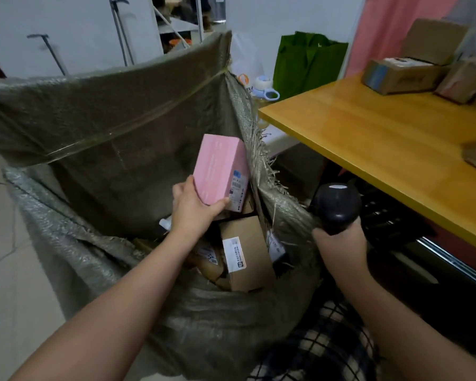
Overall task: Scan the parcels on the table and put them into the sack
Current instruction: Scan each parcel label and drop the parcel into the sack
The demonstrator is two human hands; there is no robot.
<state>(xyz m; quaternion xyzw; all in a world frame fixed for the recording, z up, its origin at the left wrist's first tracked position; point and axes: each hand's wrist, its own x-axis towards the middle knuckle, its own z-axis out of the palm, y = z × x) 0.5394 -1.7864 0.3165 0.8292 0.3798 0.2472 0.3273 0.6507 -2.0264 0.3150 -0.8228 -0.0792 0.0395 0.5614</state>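
Observation:
My left hand (pixel 194 206) grips a pink box (pixel 217 171) by its lower end and holds it upright over the mouth of the big grey-green woven sack (pixel 107 127). The box carries a white label on its right side. Inside the sack lie several brown cardboard parcels (pixel 245 254) with white labels. My right hand (pixel 341 243) is closed around the handle of a black barcode scanner (pixel 337 203), held beside the sack's right rim and below the table edge. More cardboard parcels (pixel 404 75) sit at the far right of the yellow wooden table (pixel 368 138).
A green bag (pixel 308 61) and a pale blue bottle (pixel 264 88) stand on the floor behind the sack. A pink curtain (pixel 382 31) hangs behind the table. Dark shelving runs under the table. Checked fabric (pixel 322 347) lies at the bottom, near my body.

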